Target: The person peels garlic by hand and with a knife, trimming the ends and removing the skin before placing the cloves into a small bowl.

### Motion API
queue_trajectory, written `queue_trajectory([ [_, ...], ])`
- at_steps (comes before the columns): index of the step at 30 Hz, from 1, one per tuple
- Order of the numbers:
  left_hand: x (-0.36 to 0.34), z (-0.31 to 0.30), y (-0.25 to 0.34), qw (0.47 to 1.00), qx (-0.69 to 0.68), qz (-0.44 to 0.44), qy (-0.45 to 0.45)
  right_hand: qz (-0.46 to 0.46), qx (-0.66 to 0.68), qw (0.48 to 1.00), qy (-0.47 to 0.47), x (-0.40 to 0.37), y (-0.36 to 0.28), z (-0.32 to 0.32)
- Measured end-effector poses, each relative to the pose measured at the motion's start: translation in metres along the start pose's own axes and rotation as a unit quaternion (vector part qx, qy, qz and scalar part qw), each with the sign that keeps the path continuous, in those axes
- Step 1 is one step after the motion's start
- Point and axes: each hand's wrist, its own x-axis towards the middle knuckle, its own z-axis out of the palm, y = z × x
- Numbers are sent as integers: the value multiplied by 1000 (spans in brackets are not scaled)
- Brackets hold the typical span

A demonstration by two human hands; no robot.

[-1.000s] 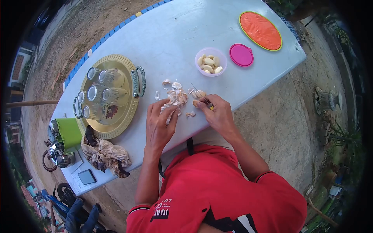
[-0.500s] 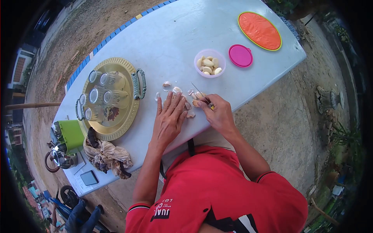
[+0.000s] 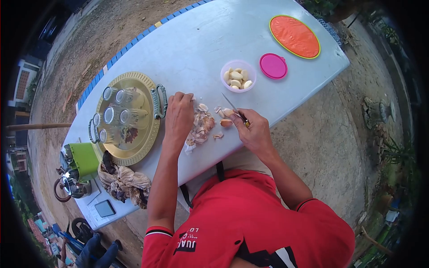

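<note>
Between the hands lies a pile of garlic skins (image 3: 200, 127). The left hand (image 3: 178, 115) rests knuckles-up at its far edge, fingers curled down; whether it grips anything cannot be told. The right hand (image 3: 255, 131) is closed around a knife (image 3: 232, 105), its blade above the loose cloves (image 3: 226, 122) just beyond its fingertips.

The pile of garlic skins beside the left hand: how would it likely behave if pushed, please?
The garlic skins look thin and papery, so probably very light and floppy. Lying loose on the smooth table, they would likely slide and scatter, not move together.
</note>
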Motion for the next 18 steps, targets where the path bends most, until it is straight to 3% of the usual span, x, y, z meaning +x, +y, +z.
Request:
queue_trajectory([
  [2, -2, -11, 8, 1000, -13, 1, 20, 9, 12, 1000, -21, 1, -3, -2],
  [4, -12, -30, 30, 966, -227, -122, 0, 27, 79, 996, -31, 0, -11, -4],
  [5, -20, -31, 34, 966, -226, -125, -1, 47, 146, 987, -44, -2, -16, -5],
  [7, -37, -32, 39, 834, -507, -216, -32, 15, 175, 982, -67, -1, -24, -4],
  [8, -45, -33, 39, 833, -507, -220, -32, -18, 203, 975, -87, -2, -26, -2],
  [9, -53, -33, 39, 787, -563, -249, -33, -16, 202, 975, -90, -3, -27, 1],
  [10, -61, -33, 40, 737, -616, -278, -33, -72, 179, 974, -117, -4, -29, 6],
  [11, -66, -34, 40, 718, -635, -284, -31, -128, 155, 969, -145, -5, -30, 9],
  [12, -71, -36, 40, 717, -635, -286, -28, -129, 155, 968, -148, -4, -37, 8],
  [14, -78, -39, 44, 686, -666, -294, -9, 47, 227, 926, -297, -5, -57, 2],
  [18, -86, -38, 43, 652, -696, -301, 19, 65, 278, 912, -295, -10, -54, 14],
])
